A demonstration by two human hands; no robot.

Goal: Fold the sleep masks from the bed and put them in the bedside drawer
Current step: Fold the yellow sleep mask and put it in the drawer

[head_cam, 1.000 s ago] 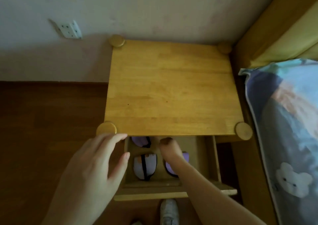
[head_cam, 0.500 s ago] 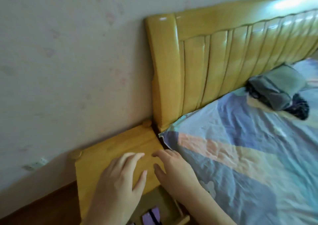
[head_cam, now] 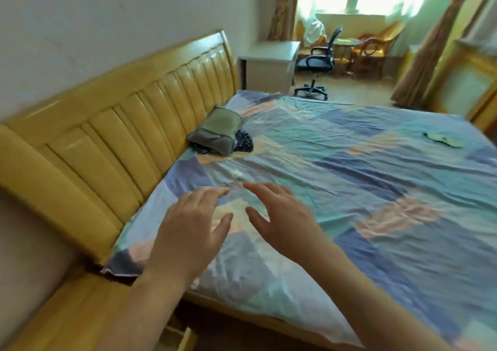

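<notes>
The drawer (head_cam: 180,337) is mostly cut off at the bottom edge. A blurry sleep mask (head_cam: 442,139) lies far right on the bed (head_cam: 349,178). The left hand (head_cam: 188,232) and right hand (head_cam: 282,216) hover near, fingers spread, each grip empty. A pillow (head_cam: 217,133) rests by the headboard (head_cam: 107,125).

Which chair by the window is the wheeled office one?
The black office chair beside the white desk: it has a star-shaped wheeled base and a dark mesh back. The other chair, to its right, is orange-brown wood with curved arms.
</notes>
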